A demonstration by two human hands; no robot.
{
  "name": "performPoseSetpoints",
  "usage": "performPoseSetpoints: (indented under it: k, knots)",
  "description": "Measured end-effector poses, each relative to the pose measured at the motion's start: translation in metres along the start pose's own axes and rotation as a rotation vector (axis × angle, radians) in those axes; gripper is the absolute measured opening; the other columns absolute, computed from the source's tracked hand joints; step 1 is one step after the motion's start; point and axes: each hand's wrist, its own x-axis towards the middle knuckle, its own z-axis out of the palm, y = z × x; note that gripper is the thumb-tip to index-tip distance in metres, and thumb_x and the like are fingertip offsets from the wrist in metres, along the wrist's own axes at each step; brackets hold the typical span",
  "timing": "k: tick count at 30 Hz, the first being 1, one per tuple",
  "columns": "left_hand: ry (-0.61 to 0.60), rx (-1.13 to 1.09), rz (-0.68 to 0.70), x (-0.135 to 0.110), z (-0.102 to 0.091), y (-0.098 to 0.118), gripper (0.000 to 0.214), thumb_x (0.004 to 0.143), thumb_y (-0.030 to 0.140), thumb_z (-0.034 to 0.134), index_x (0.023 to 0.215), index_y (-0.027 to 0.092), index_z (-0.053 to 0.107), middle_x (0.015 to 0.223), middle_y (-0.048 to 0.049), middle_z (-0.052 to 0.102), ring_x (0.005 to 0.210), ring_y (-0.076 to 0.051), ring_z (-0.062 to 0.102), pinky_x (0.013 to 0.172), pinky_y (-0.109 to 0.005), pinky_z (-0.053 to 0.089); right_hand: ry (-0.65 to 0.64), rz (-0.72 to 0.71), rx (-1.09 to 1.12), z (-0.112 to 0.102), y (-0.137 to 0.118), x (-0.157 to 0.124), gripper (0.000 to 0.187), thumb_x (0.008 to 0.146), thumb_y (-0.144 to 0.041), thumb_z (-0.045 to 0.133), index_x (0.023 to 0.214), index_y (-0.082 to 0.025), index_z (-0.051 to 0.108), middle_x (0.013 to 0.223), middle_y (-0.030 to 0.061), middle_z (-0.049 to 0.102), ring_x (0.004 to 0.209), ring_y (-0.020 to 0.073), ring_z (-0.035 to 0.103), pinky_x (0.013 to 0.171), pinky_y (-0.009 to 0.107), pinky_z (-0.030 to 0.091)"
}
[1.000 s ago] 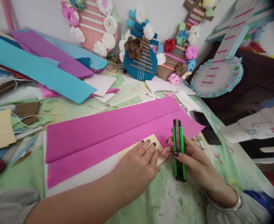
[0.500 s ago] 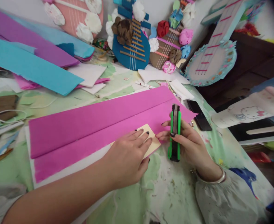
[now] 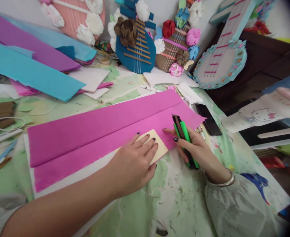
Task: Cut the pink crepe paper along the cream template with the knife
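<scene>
My left hand (image 3: 137, 161) lies flat with fingers stretched over a pale yellow piece of card (image 3: 159, 146), pressing it onto a folded magenta sheet of paper (image 3: 103, 128). White board or paper (image 3: 68, 184) shows from under the magenta sheet along its near edge. In my right hand (image 3: 196, 146) is a green and black utility knife (image 3: 184, 136), its tip pointing up and to the left above the magenta paper. A small bit of blade seems to show at the tip. The knife is just right of the card, apart from it.
Strips of blue (image 3: 36, 72) and purple paper (image 3: 43, 49) pile up at the back left. Paper-flower-decorated toy instruments, including a dark blue one (image 3: 135, 56), lean on the wall. A phone (image 3: 209, 120) and a white tumbler (image 3: 260, 113) are at right.
My right hand has turned the utility knife from upright to a slant, its tip now towards the upper left. My left hand stays on the yellow card. The view has shifted slightly.
</scene>
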Motion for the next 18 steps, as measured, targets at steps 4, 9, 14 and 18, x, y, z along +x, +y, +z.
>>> performPoseSetpoints:
  k: [4, 9, 14, 18]
  knots:
    - [0.009, 0.006, 0.008, 0.0003, -0.0013, 0.0003, 0.042, 0.092, 0.027, 0.047, 0.125, 0.005, 0.061, 0.126, -0.0158, 0.063, 0.122, -0.033, 0.056, 0.103, -0.048, 0.048, -0.011, 0.015, 0.028, -0.0016, 0.0009, 0.0012, 0.039, 0.086, -0.026, 0.055, 0.125, -0.019, 0.051, 0.049, -0.0078, 0.055, 0.031, 0.0089, 0.043, 0.033, 0.023, 0.034]
    - [0.027, 0.0, 0.015, 0.0004, -0.0008, 0.0004, 0.04, 0.093, 0.027, 0.048, 0.123, 0.005, 0.061, 0.124, -0.0161, 0.064, 0.122, -0.032, 0.056, 0.103, -0.048, 0.048, -0.063, 0.002, 0.044, -0.0031, 0.0044, 0.0006, 0.037, 0.085, -0.026, 0.057, 0.122, -0.02, 0.054, 0.081, 0.0025, 0.072, 0.032, 0.0065, 0.045, 0.032, 0.023, 0.034]
    - [0.025, -0.01, 0.01, 0.0004, -0.001, -0.0001, 0.04, 0.093, 0.026, 0.048, 0.122, 0.004, 0.062, 0.124, -0.0163, 0.064, 0.122, -0.033, 0.056, 0.102, -0.048, 0.048, -0.091, 0.008, 0.068, -0.0032, 0.0069, 0.0008, 0.041, 0.083, -0.023, 0.058, 0.124, -0.019, 0.053, 0.088, 0.0048, 0.073, 0.032, 0.0056, 0.045, 0.033, 0.023, 0.036]
    - [0.026, -0.003, 0.023, 0.0009, -0.0008, -0.0001, 0.038, 0.093, 0.025, 0.047, 0.121, 0.005, 0.063, 0.124, -0.0155, 0.064, 0.121, -0.033, 0.057, 0.101, -0.048, 0.049, -0.1, -0.014, 0.098, -0.0036, 0.0094, 0.0015, 0.041, 0.083, -0.024, 0.059, 0.124, -0.021, 0.054, 0.107, 0.008, 0.072, 0.033, 0.005, 0.047, 0.033, 0.024, 0.037]
